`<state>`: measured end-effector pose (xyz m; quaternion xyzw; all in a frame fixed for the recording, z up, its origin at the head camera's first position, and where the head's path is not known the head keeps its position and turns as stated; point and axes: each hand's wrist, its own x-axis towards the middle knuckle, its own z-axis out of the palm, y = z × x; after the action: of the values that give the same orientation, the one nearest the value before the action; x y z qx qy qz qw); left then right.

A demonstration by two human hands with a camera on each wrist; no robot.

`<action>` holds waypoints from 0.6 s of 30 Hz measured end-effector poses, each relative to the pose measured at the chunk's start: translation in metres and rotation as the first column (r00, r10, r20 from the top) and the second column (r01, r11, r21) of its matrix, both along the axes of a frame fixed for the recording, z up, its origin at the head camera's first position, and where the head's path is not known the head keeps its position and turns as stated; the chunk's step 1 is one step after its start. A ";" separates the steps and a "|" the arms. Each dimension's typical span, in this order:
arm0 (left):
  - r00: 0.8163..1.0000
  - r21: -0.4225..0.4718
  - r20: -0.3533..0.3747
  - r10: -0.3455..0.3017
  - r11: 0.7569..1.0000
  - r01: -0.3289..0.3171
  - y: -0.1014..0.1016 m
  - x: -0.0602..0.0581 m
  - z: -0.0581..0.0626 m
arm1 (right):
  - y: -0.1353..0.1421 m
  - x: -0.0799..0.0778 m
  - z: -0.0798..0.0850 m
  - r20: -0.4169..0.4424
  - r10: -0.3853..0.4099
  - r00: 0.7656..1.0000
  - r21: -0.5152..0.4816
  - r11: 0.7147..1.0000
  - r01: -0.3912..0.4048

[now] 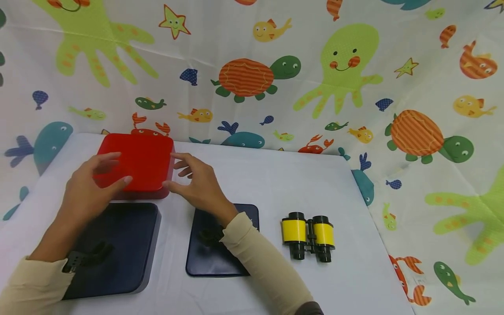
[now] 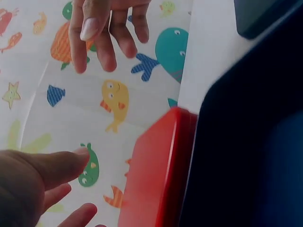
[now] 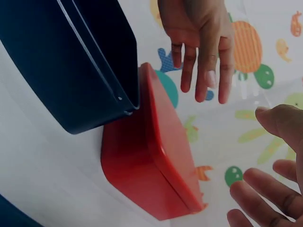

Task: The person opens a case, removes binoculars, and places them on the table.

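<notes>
A red lidded box lies at the back left of the table. My left hand hovers over its left side, fingers spread and bent a little. Over the right edge is my right hand, thumb and fingers apart, facing the left one. Both wrist views show air between the hands and the red lid, with nothing held. In front of the red box sits a navy box, partly under my left forearm; its raised rim shows in the right wrist view. My right forearm crosses a flat navy lid-like piece.
Yellow and black toy binoculars lie on the white tabletop, right of the flat navy piece. A sheet printed with sea animals hangs behind the table and along its right side.
</notes>
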<state>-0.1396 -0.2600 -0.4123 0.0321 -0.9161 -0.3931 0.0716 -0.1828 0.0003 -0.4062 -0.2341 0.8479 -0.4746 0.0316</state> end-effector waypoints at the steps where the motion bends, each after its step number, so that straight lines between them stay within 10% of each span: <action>1: 1.000 -0.003 0.001 0.004 1.000 -0.004 -0.002 -0.001 0.000 | -0.001 -0.001 -0.001 0.006 -0.005 1.000 -0.002 1.000 0.005; 18: 0.997 -0.100 0.071 0.042 0.994 -0.035 -0.038 -0.015 -0.010 | -0.022 -0.014 -0.013 0.062 -0.088 0.994 0.088 0.993 0.083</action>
<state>-0.1544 -0.2981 -0.4223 0.0605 -0.9356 -0.3447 0.0473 -0.1968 -0.0217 -0.4187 -0.1802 0.8750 -0.4466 0.0490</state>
